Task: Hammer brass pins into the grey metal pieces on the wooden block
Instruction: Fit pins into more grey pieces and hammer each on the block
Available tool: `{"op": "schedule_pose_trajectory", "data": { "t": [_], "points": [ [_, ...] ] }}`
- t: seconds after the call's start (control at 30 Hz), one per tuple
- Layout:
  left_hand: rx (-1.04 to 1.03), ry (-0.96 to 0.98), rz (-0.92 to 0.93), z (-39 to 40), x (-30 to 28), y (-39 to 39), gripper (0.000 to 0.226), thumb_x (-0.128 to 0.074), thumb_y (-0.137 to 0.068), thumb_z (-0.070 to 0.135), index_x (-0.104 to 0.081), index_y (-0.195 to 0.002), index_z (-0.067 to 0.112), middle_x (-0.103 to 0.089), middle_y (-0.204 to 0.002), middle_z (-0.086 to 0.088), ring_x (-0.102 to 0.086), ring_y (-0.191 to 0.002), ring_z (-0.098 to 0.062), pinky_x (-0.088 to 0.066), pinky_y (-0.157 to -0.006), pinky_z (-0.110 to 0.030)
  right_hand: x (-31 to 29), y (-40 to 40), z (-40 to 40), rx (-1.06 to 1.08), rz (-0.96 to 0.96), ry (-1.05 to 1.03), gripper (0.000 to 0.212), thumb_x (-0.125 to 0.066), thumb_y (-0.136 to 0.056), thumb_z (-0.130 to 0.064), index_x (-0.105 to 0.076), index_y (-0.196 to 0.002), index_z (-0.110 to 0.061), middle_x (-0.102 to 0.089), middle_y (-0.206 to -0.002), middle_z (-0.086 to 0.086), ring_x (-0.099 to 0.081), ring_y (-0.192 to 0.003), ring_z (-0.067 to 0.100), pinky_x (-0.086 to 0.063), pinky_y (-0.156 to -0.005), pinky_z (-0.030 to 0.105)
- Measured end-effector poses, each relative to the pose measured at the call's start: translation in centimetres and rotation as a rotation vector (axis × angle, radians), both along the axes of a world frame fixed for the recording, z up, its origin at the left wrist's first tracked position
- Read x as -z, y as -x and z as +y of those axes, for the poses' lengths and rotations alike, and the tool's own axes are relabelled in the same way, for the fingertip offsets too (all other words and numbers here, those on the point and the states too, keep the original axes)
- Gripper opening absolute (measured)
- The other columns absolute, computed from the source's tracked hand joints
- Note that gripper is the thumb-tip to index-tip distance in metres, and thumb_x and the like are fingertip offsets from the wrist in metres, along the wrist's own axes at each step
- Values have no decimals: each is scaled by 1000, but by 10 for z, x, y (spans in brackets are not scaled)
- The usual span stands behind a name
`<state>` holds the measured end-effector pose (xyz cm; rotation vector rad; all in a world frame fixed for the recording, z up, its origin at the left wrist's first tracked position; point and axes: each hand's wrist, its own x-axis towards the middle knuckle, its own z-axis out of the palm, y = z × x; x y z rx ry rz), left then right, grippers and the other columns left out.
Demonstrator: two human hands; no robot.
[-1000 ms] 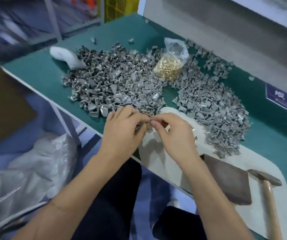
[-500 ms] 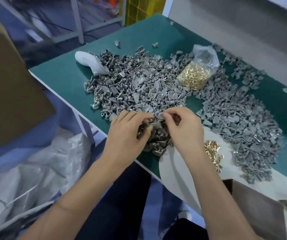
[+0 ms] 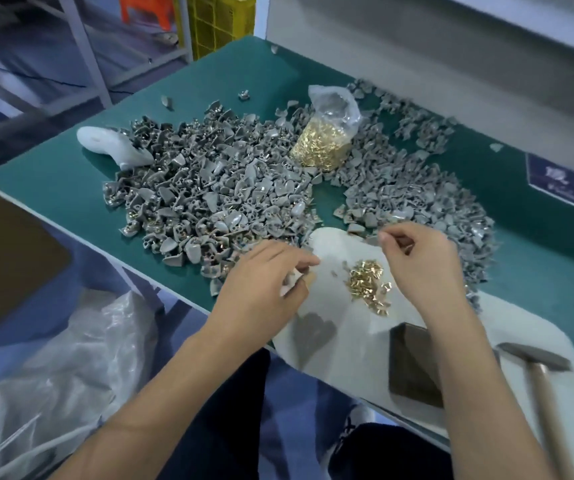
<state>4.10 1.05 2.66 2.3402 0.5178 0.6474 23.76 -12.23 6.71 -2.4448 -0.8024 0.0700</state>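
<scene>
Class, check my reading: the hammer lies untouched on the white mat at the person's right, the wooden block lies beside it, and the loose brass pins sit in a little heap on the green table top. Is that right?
One slip. The head view shows the loose brass pins heaped on the white mat, not on the green table top. The hammer does lie untouched on the mat at the right, with the wooden block beside it.

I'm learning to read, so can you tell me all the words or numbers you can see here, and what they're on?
Dark blue sign with pale characters, on the green table at the far right edge: too blurred to read.
Yellow plastic crate beyond the table: no writing visible.
Clear plastic bag of brass pins, hammer with wooden handle: no label visible.
Nothing else carries text.
</scene>
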Motion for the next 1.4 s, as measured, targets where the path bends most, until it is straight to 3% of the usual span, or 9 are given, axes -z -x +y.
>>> {"op": "schedule_pose_trajectory", "data": {
  "t": [0.13, 0.23, 0.37, 0.5, 0.67, 0.9, 1.2, 1.3, 1.4],
  "points": [
    [112, 27, 65, -24, 5, -23, 16, -61, -96, 33, -69, -111, 35, -61, -97, 23, -46, -87, 18, -36, -73, -4, 3, -6, -40, 47, 55, 116, 13, -65, -96, -26, -77, -95, -26, -74, -87, -8, -67, -81, 20, -59, -76, 43],
    [170, 95, 33, -42, 11, -37, 13, -61, -96, 32, -69, -105, 38, -61, -93, 25, -51, -81, 14, -36, -67, -7, 13, 5, -55, -11, 109, 164, 11, -68, -93, -21, -79, -94, -25, -77, -93, -8, -68, -87, 15, -56, -82, 36],
    [117, 155, 40, -62, 26, -49, 14, -57, -94, 41, -68, -102, 40, -65, -98, 24, -56, -81, 8, -42, -69, -12, 21, 14, -59, -36, 203, 200, 6, -71, -90, -33, -75, -89, -29, -73, -87, -8, -68, -87, 16, -56, -81, 36],
    [107, 1, 102, -71, 33, -52, 16, -52, -92, 43, -64, -102, 40, -63, -97, 22, -58, -89, -1, -52, -75, -30, 21, 12, -55, 30, 185, 164, 14, -67, -95, -25, -71, -108, -24, -66, -83, -4, -66, -85, 21, -54, -79, 34],
    [114, -24, 87, -71, 35, -48, 11, -59, -91, 39, -65, -101, 40, -58, -94, 25, -56, -85, 2, -48, -71, -23, 23, 12, -46, 46, 195, 164, 29, -65, -97, -18, -70, -125, -23, -73, -111, 7, -68, -94, 25, -56, -89, 39],
    [110, -41, 73, -72, 32, -47, 10, -65, -91, 33, -69, -99, 37, -62, -95, 20, -57, -85, 0, -47, -71, -23, 24, 15, -44, 100, 173, 125, 17, -66, -95, -13, -80, -96, -24, -75, -99, 4, -69, -86, 24, -59, -79, 38],
    [89, -59, 87, -74, 32, -46, 11, -65, -90, 33, -70, -99, 38, -63, -94, 20, -57, -86, 0, -47, -69, -23, 24, 14, -45, 81, 216, 179, 17, -63, -100, -17, -78, -91, -13, -75, -96, 6, -69, -86, 25, -58, -84, 41],
    [87, -63, 87, -74, 33, -46, 11, -65, -90, 34, -69, -99, 39, -62, -94, 21, -57, -85, 0, -48, -69, -24, 25, 13, -50, 55, 196, 64, 11, -59, -102, -20, -67, -94, -23, -68, -93, -6, -63, -87, 17, -51, -79, 34],
    [89, -76, 85, -73, 34, -47, 12, -63, -90, 36, -68, -100, 40, -60, -93, 23, -56, -86, 1, -45, -69, -23, 22, 12, -62, 94, 297, -313, 8, -59, -102, -19, -60, -96, -22, -63, -92, -7, -63, -83, 12, -56, -69, 31]
  ]
}}
